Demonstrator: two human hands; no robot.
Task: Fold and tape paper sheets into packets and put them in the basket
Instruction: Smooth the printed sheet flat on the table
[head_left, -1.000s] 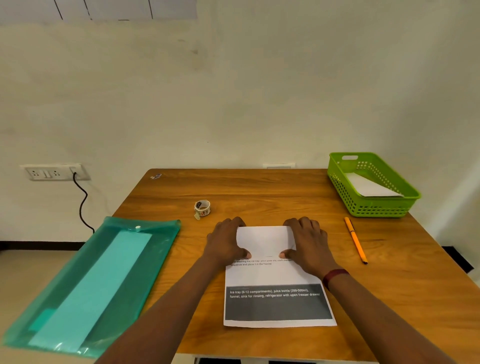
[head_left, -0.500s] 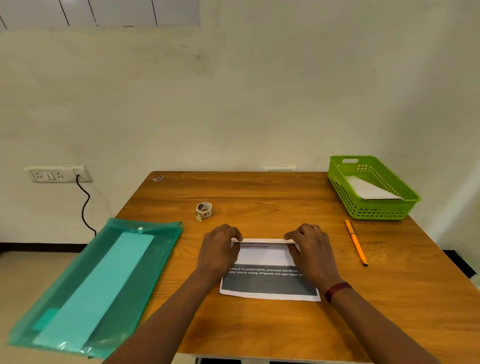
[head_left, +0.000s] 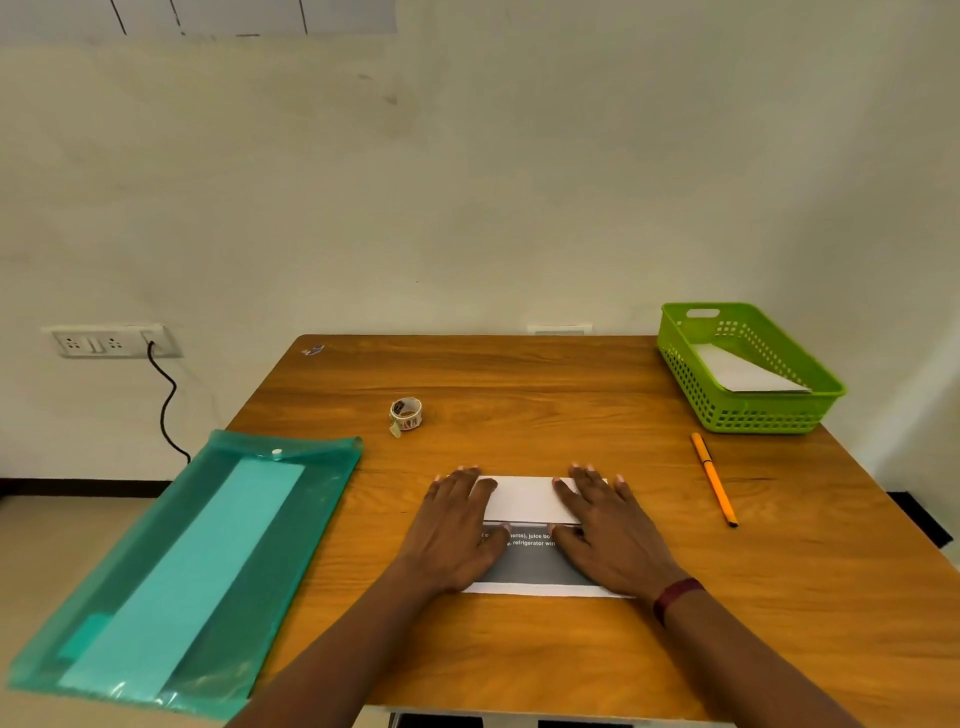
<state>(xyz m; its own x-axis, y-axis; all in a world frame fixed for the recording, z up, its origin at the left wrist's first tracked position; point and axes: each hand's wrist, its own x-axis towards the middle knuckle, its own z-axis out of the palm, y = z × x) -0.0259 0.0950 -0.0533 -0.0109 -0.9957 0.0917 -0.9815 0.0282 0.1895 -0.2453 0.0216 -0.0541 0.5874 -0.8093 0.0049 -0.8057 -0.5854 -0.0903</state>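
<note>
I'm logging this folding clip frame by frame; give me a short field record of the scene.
paper sheet: folded over, on table
left hand: flat, pressing sheet's left side
right hand: flat, pressing sheet's right side
basket: far right, holds white folded paper
tape roll: beyond left hand, untouched
pen: right of sheet
folder: overhanging table's left edge

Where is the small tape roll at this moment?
Head view: the small tape roll lies left of centre on the wooden table, beyond the left hand.

Folded paper sheet (head_left: 524, 501) flat on table (head_left: 519, 384)
</note>
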